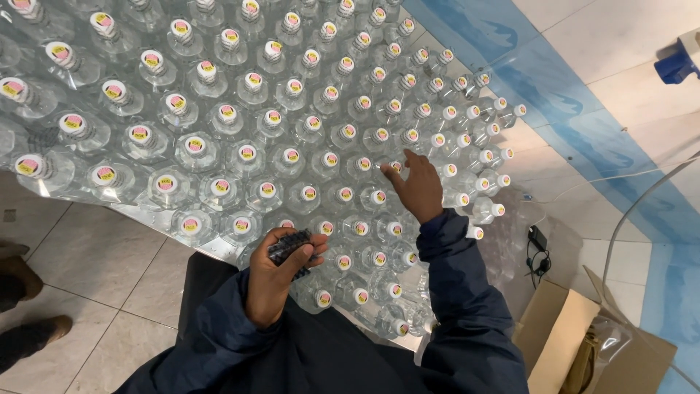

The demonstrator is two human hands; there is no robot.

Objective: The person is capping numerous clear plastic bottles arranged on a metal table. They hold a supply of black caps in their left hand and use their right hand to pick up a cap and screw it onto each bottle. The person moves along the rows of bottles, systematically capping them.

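The left hand [281,273] curls its fingers round a dark ribbed bundle of small plastic sleeves [290,246], held near the body. The right hand [418,188] reaches farther out, fingers loosely spread, fingertips touching 1 clear plastic bottle with a pink-and-yellow sealed white cap [394,167] among massed rows of such bottles; a brown cardboard box [576,343] sits near right.

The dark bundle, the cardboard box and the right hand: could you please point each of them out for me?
dark bundle [289,243], head view, on the ridged top that shows above the left hand's fingers.
cardboard box [558,337], head view, on its open left flap.
right hand [419,191], head view, on the back of the hand.
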